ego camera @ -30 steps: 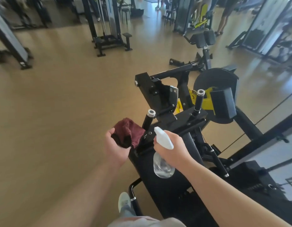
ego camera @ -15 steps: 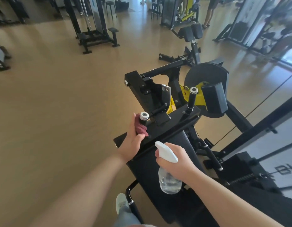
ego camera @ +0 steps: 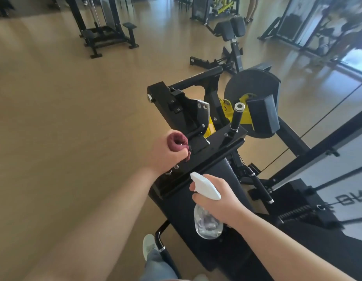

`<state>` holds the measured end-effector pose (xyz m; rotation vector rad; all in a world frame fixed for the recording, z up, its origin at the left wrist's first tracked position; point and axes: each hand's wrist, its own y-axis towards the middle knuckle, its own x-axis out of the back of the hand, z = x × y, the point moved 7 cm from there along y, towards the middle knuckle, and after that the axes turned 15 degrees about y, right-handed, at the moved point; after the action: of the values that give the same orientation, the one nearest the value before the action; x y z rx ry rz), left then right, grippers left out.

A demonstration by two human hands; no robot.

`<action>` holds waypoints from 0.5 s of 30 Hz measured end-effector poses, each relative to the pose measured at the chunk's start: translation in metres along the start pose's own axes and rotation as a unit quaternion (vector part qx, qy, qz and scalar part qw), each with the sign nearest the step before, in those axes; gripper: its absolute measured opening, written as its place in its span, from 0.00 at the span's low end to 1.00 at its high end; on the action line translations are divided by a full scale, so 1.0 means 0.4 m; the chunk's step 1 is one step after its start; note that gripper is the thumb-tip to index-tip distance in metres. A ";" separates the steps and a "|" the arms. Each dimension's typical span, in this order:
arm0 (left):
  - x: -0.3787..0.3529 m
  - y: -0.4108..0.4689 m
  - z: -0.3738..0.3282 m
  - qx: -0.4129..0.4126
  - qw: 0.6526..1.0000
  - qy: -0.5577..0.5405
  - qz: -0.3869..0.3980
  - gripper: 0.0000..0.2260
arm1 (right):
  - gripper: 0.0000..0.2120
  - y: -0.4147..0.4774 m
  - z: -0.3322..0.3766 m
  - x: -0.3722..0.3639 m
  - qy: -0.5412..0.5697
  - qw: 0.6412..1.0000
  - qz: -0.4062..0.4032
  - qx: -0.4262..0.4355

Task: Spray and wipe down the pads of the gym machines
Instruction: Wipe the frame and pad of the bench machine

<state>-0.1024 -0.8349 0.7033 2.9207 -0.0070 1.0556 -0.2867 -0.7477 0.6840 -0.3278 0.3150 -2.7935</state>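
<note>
At the black gym machine (ego camera: pixel 172 107), left hand (ego camera: pixel 164 154) clenches a maroon cloth (ego camera: pixel 176 141); right hand (ego camera: pixel 218 201), gripping a clear spray bottle (ego camera: pixel 208 224), might mist the floor (ego camera: pixel 74 118) slick.

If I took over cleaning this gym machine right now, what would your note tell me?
Left hand: grips the cloth, which is wrapped over one handle of the machine.
Right hand: holds the spray bottle above the long pad.
Done: cannot tell if any pad has been wiped; none looks wet.
Left: finish this handle, then probably spray and wipe the long pad, the small pad and the bare handle.
</note>
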 end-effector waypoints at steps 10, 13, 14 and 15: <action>-0.076 0.027 0.044 0.037 0.998 0.040 0.016 0.19 | 0.09 0.015 -0.057 -0.006 0.024 0.999 -0.009 -0.025; -0.090 -0.011 0.047 0.025 0.998 0.028 0.042 0.09 | 0.09 0.002 -0.075 -0.008 0.013 0.999 0.004 -0.031; -0.093 -0.020 0.063 0.025 0.999 0.016 0.043 0.07 | 0.09 -0.003 -0.076 -0.011 0.010 0.999 0.009 -0.030; -0.097 -0.018 0.093 0.029 0.999 0.012 0.037 0.07 | 0.09 -0.008 -0.076 -0.012 0.008 1.000 0.010 -0.029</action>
<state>-0.1083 -0.8295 0.6497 2.9813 -0.0842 1.1190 -0.2909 -0.7379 0.6552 -0.3134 0.4009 -2.7734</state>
